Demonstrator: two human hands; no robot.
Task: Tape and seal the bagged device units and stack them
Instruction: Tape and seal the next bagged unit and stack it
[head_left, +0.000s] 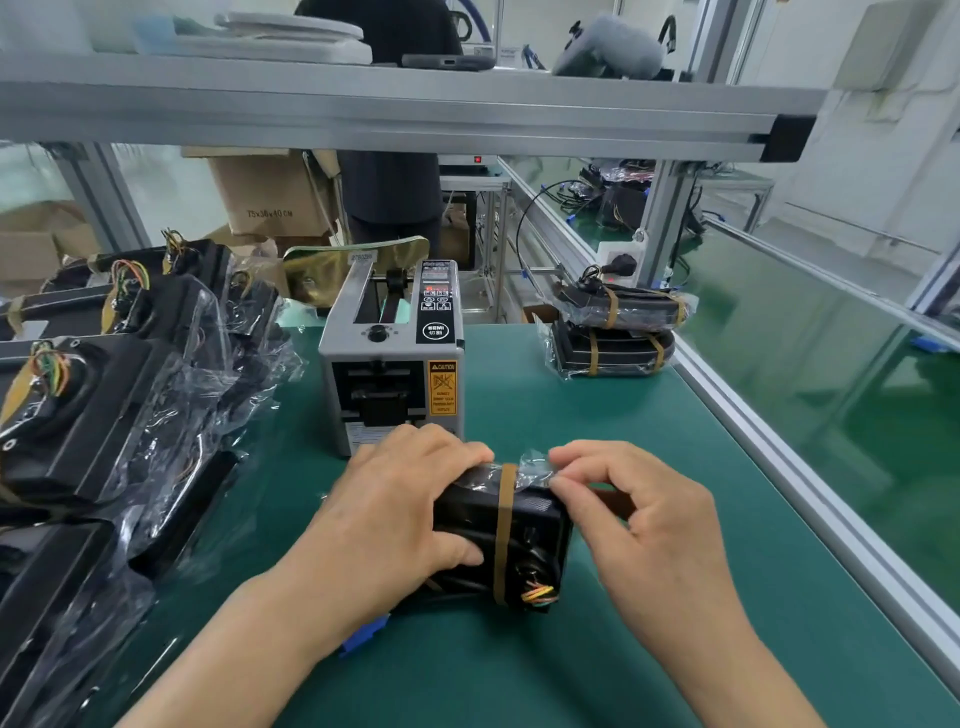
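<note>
Holding a bagged device unit (524, 525) on the green bench (675, 623), just in front of the tape dispenser (389, 353), the left hand (400, 514) had its grip closed around the unit's left end. The right hand (639, 514) pinched the loose plastic (535, 462) at the far right corner, beside 1 tan tape band (504, 530). That fold looked likely to spring open or bunch if the pinch slackened before more tape went on, and the coloured wires (540, 592) at the near end could snag. Whether that pinch also held a tape strip could not be told. A blue object (363, 636) lay half hidden under the left wrist. 2 taped units (618, 332) sat stacked at the bench's far right.
</note>
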